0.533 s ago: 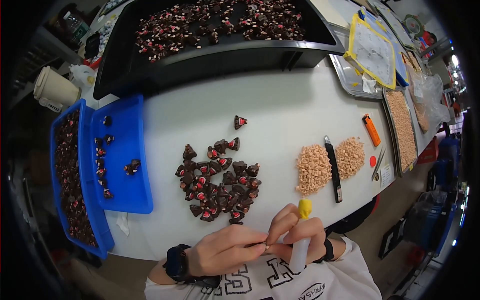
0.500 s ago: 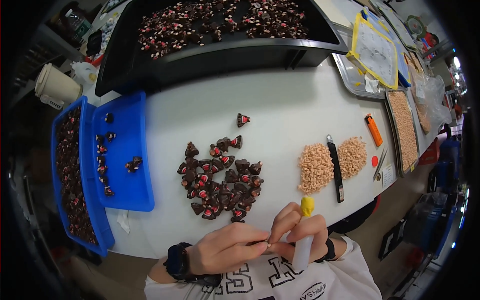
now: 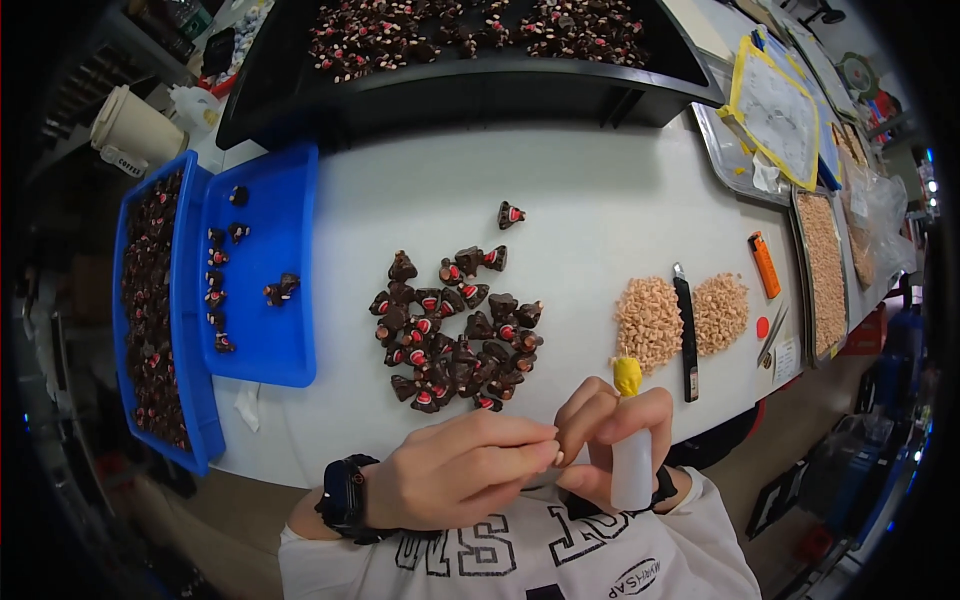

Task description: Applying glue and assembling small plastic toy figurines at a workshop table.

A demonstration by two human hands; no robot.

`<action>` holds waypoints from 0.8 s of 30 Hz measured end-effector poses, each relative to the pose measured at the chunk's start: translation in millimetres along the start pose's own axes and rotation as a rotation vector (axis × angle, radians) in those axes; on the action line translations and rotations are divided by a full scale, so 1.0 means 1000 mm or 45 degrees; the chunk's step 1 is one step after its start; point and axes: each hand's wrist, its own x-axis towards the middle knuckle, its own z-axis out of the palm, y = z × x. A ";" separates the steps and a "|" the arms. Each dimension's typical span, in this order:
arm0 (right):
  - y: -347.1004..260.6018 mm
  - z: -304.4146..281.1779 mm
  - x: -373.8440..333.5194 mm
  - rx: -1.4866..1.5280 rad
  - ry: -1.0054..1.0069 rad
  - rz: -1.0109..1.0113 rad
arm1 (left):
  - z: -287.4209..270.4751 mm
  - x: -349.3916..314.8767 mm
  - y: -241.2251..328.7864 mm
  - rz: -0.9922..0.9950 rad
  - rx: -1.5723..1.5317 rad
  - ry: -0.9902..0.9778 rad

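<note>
My left hand point(image 3: 465, 472) is closed in a pinch, its thumb and fingertips meeting the fingers of my right hand point(image 3: 605, 425). A tiny pale speck shows at those left fingertips; most of what they grip is hidden. Tucked in my right hand is a white squeeze bottle point(image 3: 631, 470) with a yellow tip pointing up and away. Beyond the hands lies a cluster of small dark brown figures point(image 3: 462, 350) with red and white marks. One such figure point(image 3: 511, 214) stands apart, farther off. Two heaps of tiny beige pieces point(image 3: 648, 325) lie right of the cluster.
A black cutter knife point(image 3: 686, 335) separates the heaps. Rightward are an orange lighter point(image 3: 764, 265), tweezers point(image 3: 772, 335) and a tray of beige pieces point(image 3: 822, 275). Two blue trays point(image 3: 262, 350) with dark figures stand left; a large black bin point(image 3: 480, 100) stands behind.
The view has shifted, so the table things appear farther right and higher. My hands stay together, with the left fingers pressed closer; the bottle remains in my right hand.
</note>
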 end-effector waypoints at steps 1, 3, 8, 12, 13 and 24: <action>0.001 -0.001 -0.001 -0.030 0.025 -0.072 | 0.001 0.003 -0.002 0.017 -0.004 -0.006; 0.002 -0.005 -0.003 -0.063 0.051 -0.155 | 0.002 0.005 -0.004 0.032 0.083 0.113; 0.007 -0.005 -0.010 -0.083 0.027 -0.436 | -0.003 0.004 0.008 -0.247 0.052 0.132; 0.003 -0.009 -0.007 -0.138 0.032 -0.428 | -0.010 0.008 0.019 -0.227 0.229 0.067; -0.001 -0.010 -0.008 -0.221 -0.012 -0.294 | -0.017 0.003 0.024 -0.213 0.308 0.114; -0.003 -0.013 -0.008 -0.147 -0.103 -0.136 | -0.065 -0.028 0.026 -0.698 1.133 0.113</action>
